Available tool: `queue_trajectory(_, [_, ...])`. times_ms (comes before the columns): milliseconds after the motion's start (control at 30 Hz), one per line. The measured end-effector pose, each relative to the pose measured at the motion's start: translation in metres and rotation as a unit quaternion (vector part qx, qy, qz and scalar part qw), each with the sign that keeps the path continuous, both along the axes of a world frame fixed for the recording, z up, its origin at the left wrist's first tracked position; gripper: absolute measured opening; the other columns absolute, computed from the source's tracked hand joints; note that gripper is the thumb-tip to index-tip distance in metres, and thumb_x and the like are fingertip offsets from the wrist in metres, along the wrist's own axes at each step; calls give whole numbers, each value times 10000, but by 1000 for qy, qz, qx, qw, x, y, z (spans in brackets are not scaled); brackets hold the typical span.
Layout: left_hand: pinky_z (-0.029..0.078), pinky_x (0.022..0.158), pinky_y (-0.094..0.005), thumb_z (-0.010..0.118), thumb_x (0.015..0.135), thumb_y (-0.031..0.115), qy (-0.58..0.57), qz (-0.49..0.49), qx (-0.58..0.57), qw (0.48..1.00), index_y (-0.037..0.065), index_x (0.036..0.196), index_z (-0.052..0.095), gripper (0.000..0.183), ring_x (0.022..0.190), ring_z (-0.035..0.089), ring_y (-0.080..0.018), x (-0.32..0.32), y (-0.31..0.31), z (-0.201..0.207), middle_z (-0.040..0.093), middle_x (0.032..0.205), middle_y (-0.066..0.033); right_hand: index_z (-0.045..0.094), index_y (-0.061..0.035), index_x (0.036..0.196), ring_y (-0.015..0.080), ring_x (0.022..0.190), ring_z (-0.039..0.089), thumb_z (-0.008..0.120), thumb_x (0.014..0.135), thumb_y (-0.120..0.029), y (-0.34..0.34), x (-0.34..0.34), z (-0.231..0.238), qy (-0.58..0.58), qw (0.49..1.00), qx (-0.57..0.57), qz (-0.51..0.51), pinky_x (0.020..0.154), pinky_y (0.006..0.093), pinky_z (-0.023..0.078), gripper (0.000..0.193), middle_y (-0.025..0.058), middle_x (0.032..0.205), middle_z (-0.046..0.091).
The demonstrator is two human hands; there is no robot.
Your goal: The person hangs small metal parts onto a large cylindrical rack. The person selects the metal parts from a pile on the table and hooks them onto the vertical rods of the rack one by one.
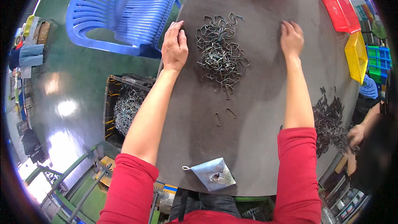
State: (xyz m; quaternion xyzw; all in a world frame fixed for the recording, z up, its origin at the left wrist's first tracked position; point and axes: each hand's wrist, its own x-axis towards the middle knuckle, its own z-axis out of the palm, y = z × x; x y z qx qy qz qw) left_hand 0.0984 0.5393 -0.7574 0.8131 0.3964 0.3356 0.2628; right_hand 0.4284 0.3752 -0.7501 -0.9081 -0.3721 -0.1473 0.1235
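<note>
A tangled heap of bent metal wire hooks (pixel 222 54) lies on the grey table (pixel 257 149), between my two hands. My left hand (pixel 175 47) rests at the table's left edge beside the heap, fingers stretched out and nothing seen in them. On the other side, well apart from the heap, my right hand (pixel 292 39) touches the tabletop with its fingers loosely spread; it holds nothing that I can see. Two single hooks (pixel 231 112) lie nearer to me, below the heap. Close to my body sits a small light-blue pouch (pixel 213 175) with a white loop.
A blue plastic chair (pixel 124 16) stands beyond my left hand. Below it, a black crate (pixel 111 120) holds many wire pieces. Red baskets (pixel 339 8) and a yellow basket (pixel 356 57) line the far right. Another person's hand (pixel 355 136) is at a dark pile of metal pieces (pixel 329 120).
</note>
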Motion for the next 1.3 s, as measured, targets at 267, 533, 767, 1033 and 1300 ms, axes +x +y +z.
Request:
queue_trajectory(267, [58,1142,-521,358,964,431,142,-161,26,976,170,1409,398,517,1427,192,-242,65,30,-3,374,1472,-39,556,-131,1226,265,1268,450,502,935,-354,36,-59,-11,71,964,90,238,1073,483,290,370,71,1322,534])
queue_trajectory(533, [126,1149,-475,340,983,362,115,-301,3,947,158,1369,468,454,1388,297,-212,45,-16,2,435,1433,-30,449,-133,1357,246,1361,336,476,947,-356,9,-156,0,202,906,63,366,1126,456,218,468,62,1430,425])
queue_trajectory(767, [151,1155,-431,322,999,368,123,-312,-3,942,200,1364,472,430,1374,321,-187,13,-39,9,457,1415,-23,448,-112,1357,324,1347,353,602,886,-257,-88,-240,23,195,951,140,197,1103,516,230,517,119,1407,443])
queue_trajectory(1033, [129,1161,-444,368,969,455,136,-282,20,950,227,1383,446,479,1388,291,-178,18,-46,6,433,1434,-13,455,-188,1381,220,1412,245,598,864,-328,-178,-294,14,179,953,-72,232,1156,512,48,554,13,1490,350])
queue_trajectory(1300, [125,1172,-401,328,972,496,124,-266,8,956,241,1340,499,480,1378,297,-136,21,-45,2,452,1415,24,542,-202,1291,285,1360,326,583,894,-270,-192,-233,32,87,996,-6,16,1134,528,130,405,50,1398,444])
